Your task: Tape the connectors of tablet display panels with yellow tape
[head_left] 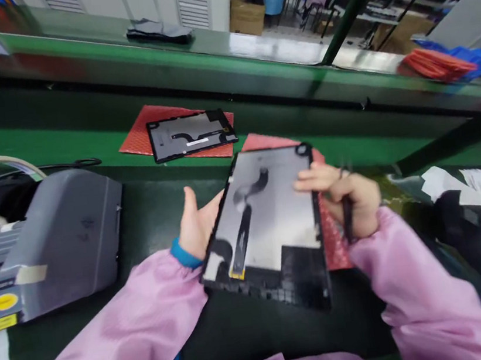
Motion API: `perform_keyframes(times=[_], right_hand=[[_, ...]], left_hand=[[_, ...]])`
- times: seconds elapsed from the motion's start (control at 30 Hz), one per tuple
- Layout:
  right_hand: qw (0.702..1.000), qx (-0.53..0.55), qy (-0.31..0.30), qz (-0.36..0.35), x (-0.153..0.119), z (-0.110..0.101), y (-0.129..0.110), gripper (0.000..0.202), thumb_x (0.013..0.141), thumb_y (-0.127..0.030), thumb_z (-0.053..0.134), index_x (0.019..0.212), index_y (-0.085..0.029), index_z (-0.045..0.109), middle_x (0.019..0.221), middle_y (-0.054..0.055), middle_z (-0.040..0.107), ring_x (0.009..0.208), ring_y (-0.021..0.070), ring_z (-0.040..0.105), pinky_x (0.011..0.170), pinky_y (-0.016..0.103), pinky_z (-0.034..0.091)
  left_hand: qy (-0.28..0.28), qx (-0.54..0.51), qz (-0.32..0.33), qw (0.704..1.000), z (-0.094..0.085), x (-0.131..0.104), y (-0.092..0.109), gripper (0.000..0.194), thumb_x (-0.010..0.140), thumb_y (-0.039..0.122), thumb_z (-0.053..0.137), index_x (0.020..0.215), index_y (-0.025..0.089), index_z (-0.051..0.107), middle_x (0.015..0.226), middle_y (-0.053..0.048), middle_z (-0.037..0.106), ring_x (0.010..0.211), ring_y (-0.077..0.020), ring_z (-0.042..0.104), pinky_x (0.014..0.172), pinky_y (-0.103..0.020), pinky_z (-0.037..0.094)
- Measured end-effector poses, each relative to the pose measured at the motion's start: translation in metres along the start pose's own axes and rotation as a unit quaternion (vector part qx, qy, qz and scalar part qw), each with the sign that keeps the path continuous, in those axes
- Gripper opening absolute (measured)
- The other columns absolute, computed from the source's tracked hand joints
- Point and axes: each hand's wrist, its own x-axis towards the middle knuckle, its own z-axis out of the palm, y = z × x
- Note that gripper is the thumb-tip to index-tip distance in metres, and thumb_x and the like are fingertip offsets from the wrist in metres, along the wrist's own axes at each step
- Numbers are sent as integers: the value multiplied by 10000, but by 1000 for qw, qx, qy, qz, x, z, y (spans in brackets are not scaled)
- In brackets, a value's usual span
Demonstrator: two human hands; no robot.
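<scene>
Panel rests between left hand and right-hand fingers.

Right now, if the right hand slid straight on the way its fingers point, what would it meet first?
Its fingers point left across the panel they rest on, so the right hand would probably reach the left hand at the opposite edge.
</scene>
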Motion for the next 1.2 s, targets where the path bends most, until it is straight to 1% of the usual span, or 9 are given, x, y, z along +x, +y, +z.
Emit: perform_keyframes(times=[0.17,0.33,0.57,0.7,0.8,0.93,1.03,1.13,1.2], right_hand=[[966,-124,-142,177,-92,-21,19,305,978,-288,687,888,-225,403,1434,101,626,1445,260,516,1149,491,497],[893,-259,-81,359,-147,-72,27,424,909,-594,647,921,-222,445,1536,186,512,1520,416,387,1167,693,340],[870,-307,-125,366,-143,-9,-26,113,982,-310,501,1015,-203,509,1632,107,427,1482,397,435,1108,642,354],[907,-119,58,401,-134,-16,-32,204,1027,-368,581,1015,-209,453,1498,186,568,1284,277,634,1005,484,497],[859,-25,196,473,-133,-39,-22,390,1072,-573,485,1087,-185,521,1015,133,752,785,175,690,718,323,528],[822,31,212,528,-132,-53,-8,616,1016,-712,493,1231,-151,632,780,19,600,534,103,436,508,267,389],[826,-10,229,516,-129,-59,-2,508,990,-658,596,1150,-176,582,877,34,651,638,109,570,560,253,472],[793,-46,242,558,-122,-73,-1,620,866,-749,684,1054,-180,525,1070,112,725,938,187,731,731,299,605],[751,-19,229,619,-113,-81,-4,737,701,-790,793,1011,-180,518,1146,126,724,1002,235,751,814,354,639]], left_hand=[[165,46,-63,983,0,-47,-17,959,559,155,983,1407,143,537,1300,-113,697,1002,-211,740,794,-225,614],[173,6,-48,984,10,-53,-17,993,608,108,950,1476,206,479,1208,-87,730,886,-207,762,747,-283,660],[181,-18,-42,982,31,-39,-23,1206,580,103,972,1601,247,347,1224,-91,722,836,-232,760,700,-331,674],[230,5,-55,972,36,-33,-33,1059,536,81,971,1476,181,496,1336,-92,677,898,-196,745,738,-270,661],[239,35,-62,969,36,-30,-37,963,552,116,969,1414,186,547,1384,-71,654,941,-176,733,763,-248,654],[237,96,-43,966,35,-29,-43,897,582,227,974,1376,174,558,1418,-78,635,1004,-147,714,785,-165,614],[216,193,3,957,25,-34,-54,830,784,373,869,1487,184,472,1544,-119,532,1251,-207,658,933,-196,592],[170,390,159,891,11,-43,-68,799,1024,366,616,1687,321,172,1717,-99,271,1570,-244,334,1239,-392,381],[124,562,257,776,4,-47,-73,845,1061,281,542,1716,391,20,1768,-75,49,1638,-271,44,1296,-537,161]])
